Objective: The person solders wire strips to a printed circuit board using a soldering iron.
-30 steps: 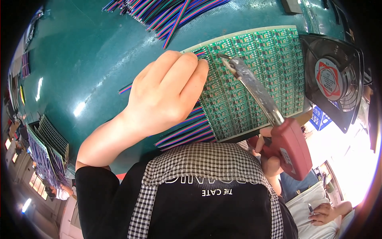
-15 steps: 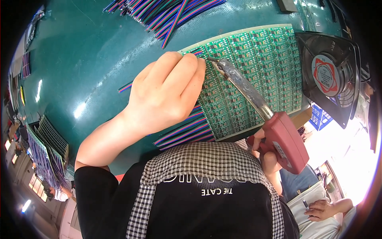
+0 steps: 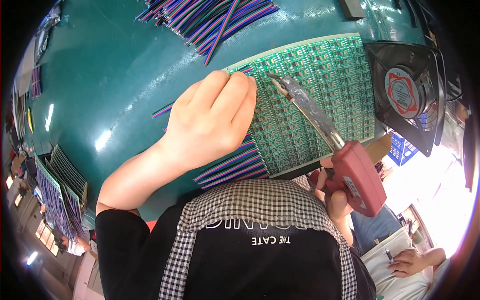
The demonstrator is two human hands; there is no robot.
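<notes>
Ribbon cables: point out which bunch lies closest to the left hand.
The short bunch of ribbon cables that pokes out from under the left hand, beside the green circuit board. The big heap lies at the table's far edge, well away.

1. Left forearm enters from lower left, bare below a black sleeve, angled up and to the right.
2. Left hand (image 3: pixel 212 117) palm-down, knuckles toward camera, fingers curled together and pressed down at the tips; fingertips hidden beneath the hand.
3. Right hand (image 3: pixel 334 192) low at right, mostly hidden; fingers wrapped tight in a closed grip, thumb visible along the underside.
4. Right forearm out of sight behind the torso.
5. Hands well apart.
</notes>
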